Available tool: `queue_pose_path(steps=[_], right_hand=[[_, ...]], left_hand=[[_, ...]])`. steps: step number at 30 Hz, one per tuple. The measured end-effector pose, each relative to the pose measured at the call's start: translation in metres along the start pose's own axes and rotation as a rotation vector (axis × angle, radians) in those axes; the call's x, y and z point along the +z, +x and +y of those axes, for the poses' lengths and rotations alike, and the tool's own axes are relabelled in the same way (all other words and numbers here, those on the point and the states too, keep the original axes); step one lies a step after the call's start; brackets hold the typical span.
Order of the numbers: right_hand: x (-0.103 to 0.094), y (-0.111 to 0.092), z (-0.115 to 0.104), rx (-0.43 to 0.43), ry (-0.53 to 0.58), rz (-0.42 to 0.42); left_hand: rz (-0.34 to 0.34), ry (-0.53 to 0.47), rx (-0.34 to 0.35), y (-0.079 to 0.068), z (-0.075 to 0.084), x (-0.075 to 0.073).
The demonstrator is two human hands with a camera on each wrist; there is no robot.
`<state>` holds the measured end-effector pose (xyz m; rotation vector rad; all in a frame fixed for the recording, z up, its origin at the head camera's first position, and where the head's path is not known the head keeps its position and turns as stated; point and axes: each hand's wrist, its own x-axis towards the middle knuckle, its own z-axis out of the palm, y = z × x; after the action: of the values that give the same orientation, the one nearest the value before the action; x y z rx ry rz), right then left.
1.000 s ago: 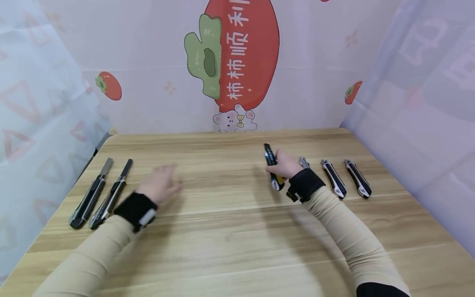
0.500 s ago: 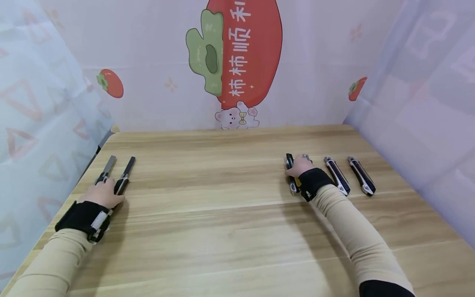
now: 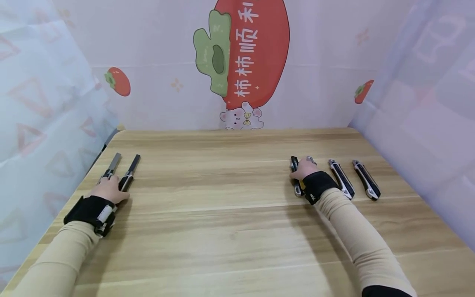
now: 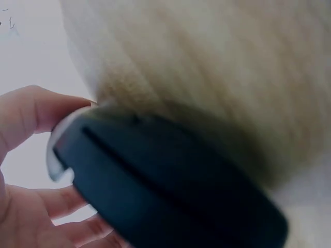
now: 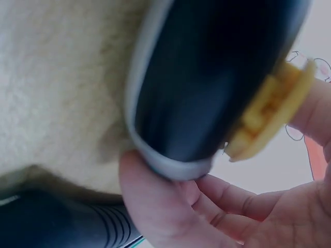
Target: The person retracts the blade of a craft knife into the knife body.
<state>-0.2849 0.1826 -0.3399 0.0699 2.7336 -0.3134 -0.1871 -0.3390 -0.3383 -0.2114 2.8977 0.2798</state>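
In the head view, two utility knives with extended blades, a silver-bladed knife [image 3: 114,161] and a dark-bladed knife [image 3: 128,176], lie side by side at the left. My left hand [image 3: 106,190] reaches over their handles. Up close in the left wrist view, its thumb and fingers curl round a dark utility knife handle [image 4: 170,181]. Over at the right, my right hand [image 3: 305,168] grips a black utility knife [image 5: 201,77] with a yellow part, thumb and fingers on opposite sides. It lies beside another utility knife [image 3: 310,159], mostly hidden under the hand.
Two more utility knives, one [image 3: 341,179] nearer the hand and one [image 3: 366,180] farther right, lie in the same row. The wooden table [image 3: 222,231] is bordered by a printed cloth backdrop [image 3: 156,99] and cloth side walls.
My left hand has moved left, from over bare wood onto the two knives. My right hand has carried its knife rightward and down to the row. Both have barely moved in the last half second.
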Motion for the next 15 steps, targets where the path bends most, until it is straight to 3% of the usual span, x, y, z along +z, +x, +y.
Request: queue_pose_path(steps=[10,15], right_hand=[[-0.002,0.001,0.004,-0.014,0.045,-0.004],[-0.001,0.0,0.004,-0.025,0.032,-0.017]], left_hand=[[-0.03,-0.019,-0.028,-0.002,0.011,-0.007],[-0.026,-0.003,-0.008,-0.004,0.012,-0.008]])
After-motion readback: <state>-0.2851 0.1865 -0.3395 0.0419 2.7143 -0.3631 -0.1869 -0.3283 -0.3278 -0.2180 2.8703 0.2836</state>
